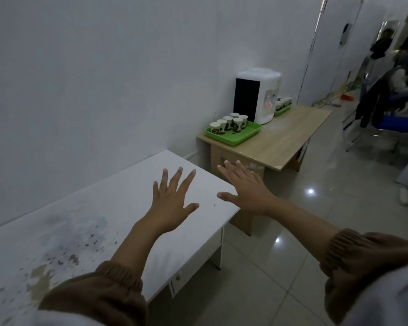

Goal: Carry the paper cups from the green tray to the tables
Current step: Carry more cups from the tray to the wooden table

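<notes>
Both hands are spread flat and hold nothing: the left hand [172,203] hovers over the far corner of the white table [85,231], the right hand [245,187] just past its edge. The paper cups [229,123], six of them, stand well beyond the fingertips on a green tray [233,134] at the near left corner of a wooden desk [280,142]. A second green tray [282,109] of cups sits behind the water dispenser [259,95]; their number cannot be told. White wall, glossy tiled floor.

Left hand [172,203] and right hand [247,187] outstretched, palms down, fingers spread, both empty.
</notes>
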